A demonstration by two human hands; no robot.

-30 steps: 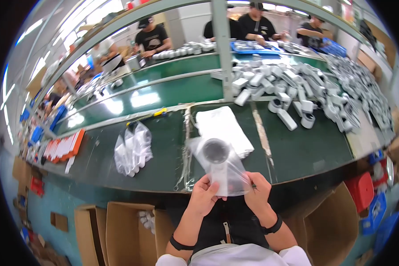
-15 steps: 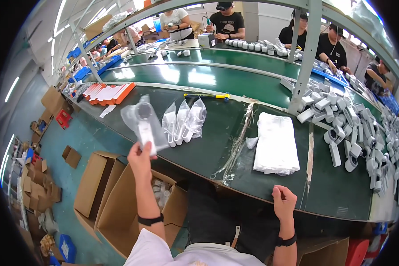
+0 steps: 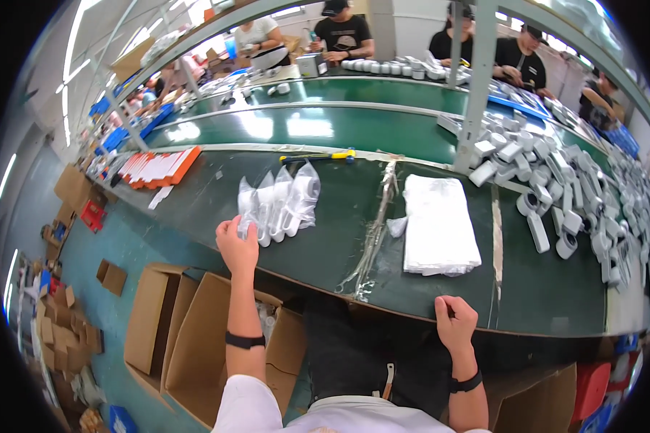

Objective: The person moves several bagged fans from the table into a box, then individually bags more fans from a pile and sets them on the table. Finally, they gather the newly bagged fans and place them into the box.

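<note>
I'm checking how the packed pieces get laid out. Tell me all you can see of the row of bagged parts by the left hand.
The row of bagged parts lies on the green table: about four clear, crinkly plastic bags side by side, each holding a white part, overlapping and fanned slightly. The left hand rests at the row's near left end, fingers on the nearest bag.

Dark green bench [image 3: 325,238]; clear bags [image 3: 282,202] holding white parts; white stack of bags [image 3: 437,227]; brown cardboard boxes [image 3: 195,339]; yellow-handled tool [image 3: 318,155]; orange trays [image 3: 159,166].
</note>
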